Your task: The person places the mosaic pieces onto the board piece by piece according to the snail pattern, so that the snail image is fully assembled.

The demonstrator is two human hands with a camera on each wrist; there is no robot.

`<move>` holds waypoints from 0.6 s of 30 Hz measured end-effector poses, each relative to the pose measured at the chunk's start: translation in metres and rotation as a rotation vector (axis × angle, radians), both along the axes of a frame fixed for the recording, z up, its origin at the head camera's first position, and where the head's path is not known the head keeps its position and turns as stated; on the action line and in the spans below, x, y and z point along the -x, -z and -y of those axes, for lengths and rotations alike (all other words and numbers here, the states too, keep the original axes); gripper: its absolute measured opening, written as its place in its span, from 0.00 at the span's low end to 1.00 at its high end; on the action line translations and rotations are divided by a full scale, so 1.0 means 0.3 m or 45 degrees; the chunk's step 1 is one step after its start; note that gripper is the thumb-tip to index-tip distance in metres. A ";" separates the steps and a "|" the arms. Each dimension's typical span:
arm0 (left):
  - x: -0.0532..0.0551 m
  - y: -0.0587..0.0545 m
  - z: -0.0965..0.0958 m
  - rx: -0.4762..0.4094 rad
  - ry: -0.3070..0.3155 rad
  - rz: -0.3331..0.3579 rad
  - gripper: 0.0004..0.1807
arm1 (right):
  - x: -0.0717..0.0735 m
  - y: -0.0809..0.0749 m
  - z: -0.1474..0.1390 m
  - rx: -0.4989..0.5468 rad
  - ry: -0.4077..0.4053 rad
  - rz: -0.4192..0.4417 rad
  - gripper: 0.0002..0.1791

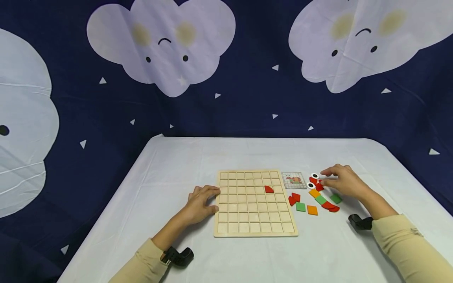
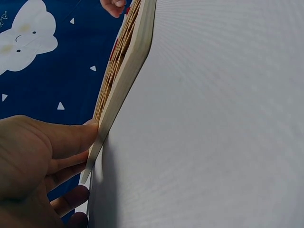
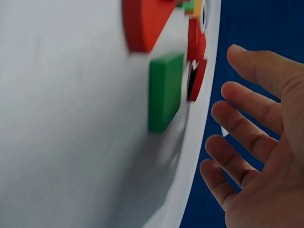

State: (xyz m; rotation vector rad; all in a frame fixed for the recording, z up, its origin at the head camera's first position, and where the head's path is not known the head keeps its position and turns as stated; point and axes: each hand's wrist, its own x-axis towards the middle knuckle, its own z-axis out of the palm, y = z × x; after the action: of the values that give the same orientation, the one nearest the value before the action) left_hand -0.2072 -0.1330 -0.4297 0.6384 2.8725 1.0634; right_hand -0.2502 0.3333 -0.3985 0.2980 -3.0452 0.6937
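Note:
My left hand [image 1: 199, 204] rests at the left edge of a wooden grid board [image 1: 244, 217], its thumb and fingertips touching the side of the frame. In the left wrist view the thumb lies against the board's pale rim [image 2: 126, 90]. One red quarter-round piece [image 1: 269, 189] sits in a cell toward the board's upper right. Over the far end of the loose pieces hovers my right hand [image 1: 343, 181], fingers spread and slightly bent, nothing between them. Closest to it are white eye discs [image 1: 311, 185], red pieces [image 1: 319, 187] and a green square [image 3: 164, 92].
A small picture card [image 1: 294, 180] lies beside the board's upper right corner. Nearer, red pieces [image 1: 295, 197], a green square [image 1: 300, 207] and an orange square [image 1: 312, 210] lie on the white-covered table [image 1: 184, 157]. A dark cloth with clouds [image 1: 247, 118] hangs behind.

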 end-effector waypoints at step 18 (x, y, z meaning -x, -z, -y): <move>0.006 0.010 0.001 0.027 -0.005 -0.019 0.26 | 0.024 0.046 -0.038 -0.006 -0.054 0.069 0.20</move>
State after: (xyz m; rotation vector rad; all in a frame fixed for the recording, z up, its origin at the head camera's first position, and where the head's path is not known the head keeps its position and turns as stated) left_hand -0.2089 -0.1335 -0.4327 0.6425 2.8951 1.0319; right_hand -0.2575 0.3446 -0.4124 0.3508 -3.1008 0.7088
